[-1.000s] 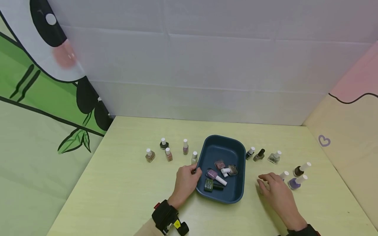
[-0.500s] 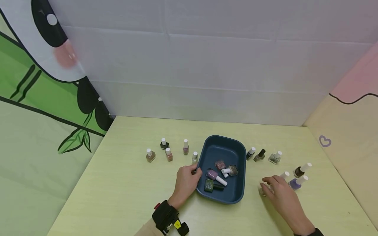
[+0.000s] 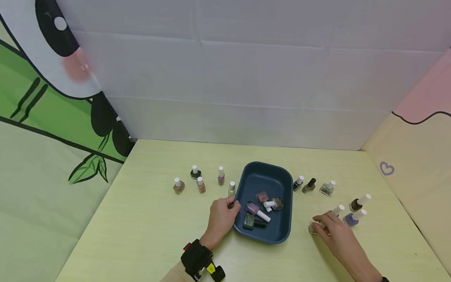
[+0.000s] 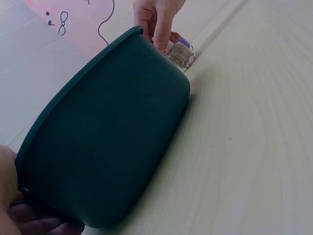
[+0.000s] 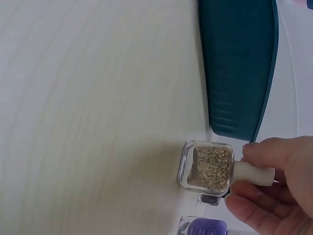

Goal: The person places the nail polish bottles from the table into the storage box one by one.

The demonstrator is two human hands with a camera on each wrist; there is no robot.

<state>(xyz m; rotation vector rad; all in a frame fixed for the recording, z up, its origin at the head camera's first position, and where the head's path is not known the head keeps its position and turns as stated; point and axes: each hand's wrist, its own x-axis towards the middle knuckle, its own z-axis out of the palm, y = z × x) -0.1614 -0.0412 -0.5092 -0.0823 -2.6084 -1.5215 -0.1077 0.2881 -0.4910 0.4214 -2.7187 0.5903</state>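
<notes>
My left hand [image 3: 222, 217] grips the left side of a dark blue plastic tray [image 3: 267, 176]; the left wrist view shows its fingers [image 4: 41, 223] curled at the tray's lower edge. Right of the tray, my right hand [image 3: 340, 239] pinches the white cap of a gold glitter nail polish bottle [image 5: 212, 166] between thumb and fingers. The bottle is tilted, its glass end pointing toward the tray; whether it touches the table I cannot tell. Inside the tray lie a purple nail polish [image 3: 252, 208], a green one [image 3: 248, 221], a pink glitter one [image 3: 262, 196] and another glitter bottle [image 3: 278, 203].
Several nail polish bottles stand left of the tray, among them a brownish one [image 3: 179, 187] and a pinkish one [image 3: 201, 186]. More are on the right, including a clear one [image 3: 327, 189] and a purple one [image 3: 351, 219] close to my right hand. A cloth backdrop [image 3: 246, 78] hangs behind.
My right hand has shifted slightly right and toward me, and the gold glitter nail polish in it has come into view beside its fingertips. My left hand and the tray have stayed put.
</notes>
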